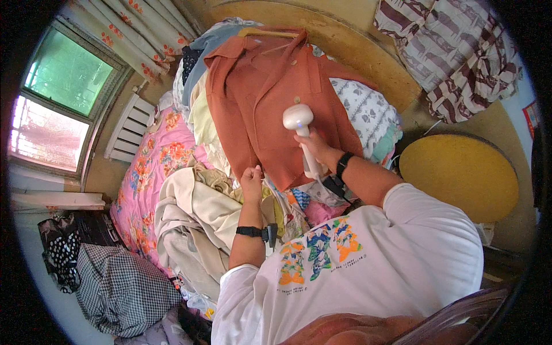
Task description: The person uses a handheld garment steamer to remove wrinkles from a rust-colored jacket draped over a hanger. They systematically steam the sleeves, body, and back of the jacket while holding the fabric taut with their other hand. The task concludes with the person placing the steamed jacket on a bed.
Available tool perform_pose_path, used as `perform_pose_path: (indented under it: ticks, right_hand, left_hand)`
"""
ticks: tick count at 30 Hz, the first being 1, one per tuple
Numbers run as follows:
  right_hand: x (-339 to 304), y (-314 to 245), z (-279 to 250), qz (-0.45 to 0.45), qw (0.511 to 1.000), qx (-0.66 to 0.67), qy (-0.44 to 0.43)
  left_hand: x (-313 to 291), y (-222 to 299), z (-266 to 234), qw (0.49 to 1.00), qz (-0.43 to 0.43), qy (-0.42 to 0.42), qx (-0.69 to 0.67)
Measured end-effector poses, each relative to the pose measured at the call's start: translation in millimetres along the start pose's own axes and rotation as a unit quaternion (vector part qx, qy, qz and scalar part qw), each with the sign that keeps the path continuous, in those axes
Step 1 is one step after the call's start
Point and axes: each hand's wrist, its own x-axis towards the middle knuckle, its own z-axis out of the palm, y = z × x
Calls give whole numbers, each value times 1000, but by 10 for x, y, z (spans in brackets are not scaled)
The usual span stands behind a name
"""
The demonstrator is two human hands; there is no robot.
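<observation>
A rust-orange coat (256, 103) lies spread out on the bed, its collar at the far end and its hem toward me. My right hand (315, 146) is closed around the handle of a white handheld garment steamer (298, 117). The steamer's rounded head is over the lower front of the coat; whether it touches the cloth I cannot tell. My left hand (252, 177) is closed in a pinch on the end of the coat's left-side sleeve. A yellowish hanger (267, 33) shows at the coat's collar.
Cream garments (195, 198) are heaped nearest my left arm, on a pink floral bedcover (152, 167). A yellow round board (460, 177) stands at the right. A checked bag (123, 287) sits lower left, below the window (66, 95) and radiator (131, 127).
</observation>
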Motion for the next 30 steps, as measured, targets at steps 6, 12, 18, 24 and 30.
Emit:
perform_pose_path:
  ticks: [6,12,18,24,30]
  right_hand:
    - [-5,125,221,-18,999,-20,31]
    - [-372,265,298,-16,995,-88,-34]
    - [-226,408,401,-68,966,-242,-60]
    - [-62,352,388,-42,985,-168,-8]
    - [-68,239,8,13,993,-105,45]
  left_hand:
    - [2,115,-38,999,28,10,-27]
    - [28,78,-37,999,23,-37,8]
    - [-79,-9,157,980,-51,-190,0]
    - [-88,-49,231,982,-44,-181,29]
    - [-179,59,220,988,-44,-146,12]
